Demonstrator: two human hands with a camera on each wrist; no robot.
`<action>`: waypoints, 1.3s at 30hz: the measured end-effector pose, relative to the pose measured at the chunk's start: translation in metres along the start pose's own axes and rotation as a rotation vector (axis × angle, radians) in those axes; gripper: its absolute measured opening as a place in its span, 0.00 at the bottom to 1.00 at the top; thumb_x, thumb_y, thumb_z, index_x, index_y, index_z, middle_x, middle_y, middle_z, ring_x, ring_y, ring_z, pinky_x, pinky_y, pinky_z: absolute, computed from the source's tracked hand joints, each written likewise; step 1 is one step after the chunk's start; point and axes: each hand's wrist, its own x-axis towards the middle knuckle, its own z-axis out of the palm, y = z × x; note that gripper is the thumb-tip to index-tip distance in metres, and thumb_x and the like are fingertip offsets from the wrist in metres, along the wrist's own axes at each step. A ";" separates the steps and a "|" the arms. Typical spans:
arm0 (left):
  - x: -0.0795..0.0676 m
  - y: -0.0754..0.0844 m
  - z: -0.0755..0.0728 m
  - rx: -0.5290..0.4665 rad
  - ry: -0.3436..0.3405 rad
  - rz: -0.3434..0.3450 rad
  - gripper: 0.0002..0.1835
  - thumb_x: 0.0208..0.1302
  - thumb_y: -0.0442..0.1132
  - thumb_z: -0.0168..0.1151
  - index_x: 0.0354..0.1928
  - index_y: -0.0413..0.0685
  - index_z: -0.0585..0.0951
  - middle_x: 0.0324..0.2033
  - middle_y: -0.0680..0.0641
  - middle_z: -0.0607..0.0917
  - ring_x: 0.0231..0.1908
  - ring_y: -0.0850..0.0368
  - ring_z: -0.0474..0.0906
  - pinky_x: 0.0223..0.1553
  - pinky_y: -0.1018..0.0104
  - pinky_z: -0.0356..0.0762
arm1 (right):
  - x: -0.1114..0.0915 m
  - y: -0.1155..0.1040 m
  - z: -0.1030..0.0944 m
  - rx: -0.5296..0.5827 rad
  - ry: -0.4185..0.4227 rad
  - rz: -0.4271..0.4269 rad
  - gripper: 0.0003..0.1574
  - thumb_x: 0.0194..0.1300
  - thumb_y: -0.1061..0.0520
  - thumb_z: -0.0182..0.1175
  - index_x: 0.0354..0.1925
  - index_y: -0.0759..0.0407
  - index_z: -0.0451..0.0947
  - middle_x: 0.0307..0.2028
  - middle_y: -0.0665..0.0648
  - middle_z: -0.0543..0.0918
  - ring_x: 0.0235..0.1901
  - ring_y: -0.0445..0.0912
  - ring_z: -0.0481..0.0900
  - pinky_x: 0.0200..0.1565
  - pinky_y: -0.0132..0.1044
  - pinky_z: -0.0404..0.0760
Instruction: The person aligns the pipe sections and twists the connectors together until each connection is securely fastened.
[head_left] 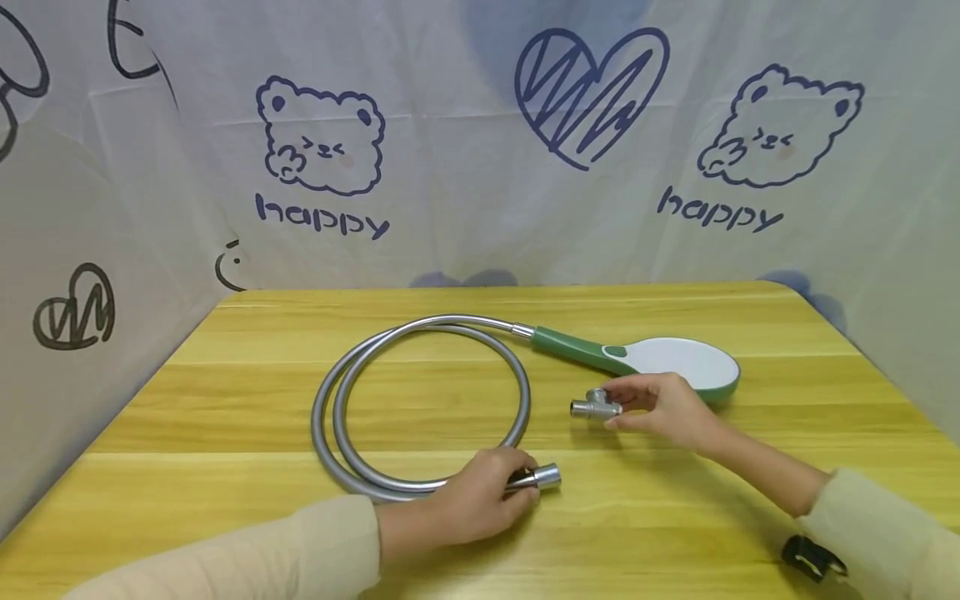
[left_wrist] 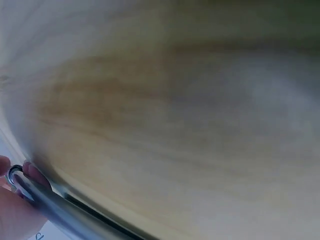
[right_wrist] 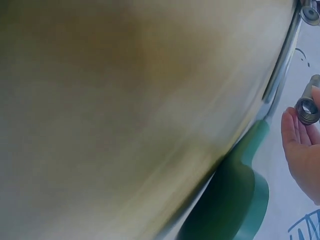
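Observation:
In the head view my left hand (head_left: 480, 498) grips a grey shower hose (head_left: 318, 417) just behind its chrome end connector (head_left: 548, 477), which points right. The hose lies coiled in loops on the wooden table and runs to the green handle of a hand shower (head_left: 684, 360) with a white face. My right hand (head_left: 675, 408) pinches a small T-shaped metal pipe fitting (head_left: 597, 407) between thumb and fingers, its smooth tube end facing left. A threaded end of that fitting (right_wrist: 307, 109) shows in the right wrist view. The connector and fitting are apart.
The wooden table (head_left: 225, 400) is bordered by white cloth walls (head_left: 450, 167) with drawn bears and hearts. A small black object (head_left: 813, 558) is by the right sleeve. Behind my right hand lies the shower's head.

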 end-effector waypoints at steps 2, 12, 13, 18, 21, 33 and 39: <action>0.000 0.000 0.000 -0.013 -0.012 -0.015 0.09 0.61 0.36 0.60 0.40 0.37 0.80 0.33 0.47 0.82 0.30 0.69 0.72 0.31 0.80 0.71 | -0.002 0.000 0.001 0.009 -0.010 -0.002 0.29 0.51 0.60 0.69 0.50 0.72 0.75 0.43 0.66 0.82 0.37 0.35 0.80 0.38 0.28 0.79; 0.001 0.000 0.002 -0.002 0.028 -0.021 0.09 0.64 0.40 0.59 0.38 0.40 0.80 0.33 0.48 0.83 0.32 0.68 0.73 0.32 0.79 0.72 | -0.011 0.003 0.008 0.033 -0.066 -0.043 0.29 0.49 0.61 0.70 0.49 0.73 0.76 0.42 0.66 0.83 0.36 0.32 0.79 0.40 0.28 0.80; 0.001 0.000 0.001 -0.002 0.031 -0.025 0.09 0.64 0.41 0.59 0.38 0.41 0.80 0.33 0.48 0.83 0.32 0.68 0.73 0.33 0.78 0.72 | -0.012 0.003 0.008 0.034 -0.073 -0.043 0.29 0.49 0.61 0.70 0.49 0.73 0.76 0.42 0.66 0.83 0.37 0.32 0.79 0.41 0.28 0.80; 0.001 0.001 0.001 -0.001 0.040 -0.033 0.10 0.64 0.42 0.58 0.39 0.42 0.80 0.34 0.49 0.83 0.33 0.67 0.74 0.34 0.77 0.73 | -0.016 0.000 0.009 0.046 -0.090 -0.054 0.29 0.49 0.60 0.70 0.48 0.74 0.76 0.42 0.66 0.83 0.37 0.33 0.79 0.42 0.28 0.80; 0.000 0.000 0.001 0.000 0.055 -0.013 0.10 0.64 0.42 0.59 0.39 0.42 0.80 0.34 0.48 0.83 0.33 0.67 0.75 0.35 0.77 0.73 | -0.018 -0.001 0.010 0.072 -0.102 -0.062 0.29 0.49 0.60 0.70 0.48 0.74 0.75 0.42 0.67 0.83 0.37 0.33 0.79 0.43 0.28 0.80; -0.001 0.002 0.001 -0.038 0.069 0.009 0.09 0.62 0.40 0.61 0.38 0.41 0.81 0.33 0.48 0.83 0.31 0.68 0.73 0.32 0.79 0.72 | -0.020 -0.004 0.019 0.115 -0.149 -0.119 0.29 0.49 0.60 0.70 0.47 0.74 0.76 0.42 0.67 0.83 0.37 0.34 0.80 0.42 0.30 0.80; 0.000 0.002 0.000 -0.066 0.059 0.002 0.09 0.62 0.40 0.60 0.38 0.41 0.81 0.32 0.48 0.83 0.29 0.70 0.71 0.30 0.79 0.71 | -0.021 -0.004 0.022 0.115 -0.161 -0.116 0.28 0.48 0.61 0.70 0.47 0.75 0.76 0.41 0.66 0.83 0.36 0.34 0.80 0.41 0.29 0.80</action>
